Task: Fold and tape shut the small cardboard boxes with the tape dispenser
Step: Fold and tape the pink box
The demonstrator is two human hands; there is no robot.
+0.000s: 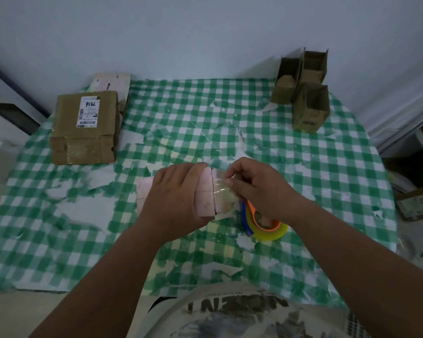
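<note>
Left hand (pixel 175 195) lies palm-down over a small pale pink box (pixel 206 191) near the middle of the surface (pixel 327 167), its fingers curled over the top of the box and gripping it. Right hand (pixel 257 189) is just beside it, fingertips pinching a strip of clear tape (pixel 224 191) against the right end of the pink box. The strip runs down that end face and back to a roll of clear tape (pixel 270 230) sitting in an orange and blue tape dispenser (pixel 248 217), which lies under the right palm and touches the surface; whether the palm also holds the dispenser cannot be told.

A green and white checked cloth covers the surface, its print worn away in many white patches. At the far left stands a larger brown cardboard box (pixel 84 128), taped along its near side and carrying a white shipping label (pixel 88 112) on top. Behind it, a pale pink package (pixel 111 85) sticks out. At the far right, well apart from the hands, three small brown cardboard boxes (pixel 303 91) stand upright close together with their top flaps open. A printed shirt (pixel 242 313) shows at the bottom edge.
</note>
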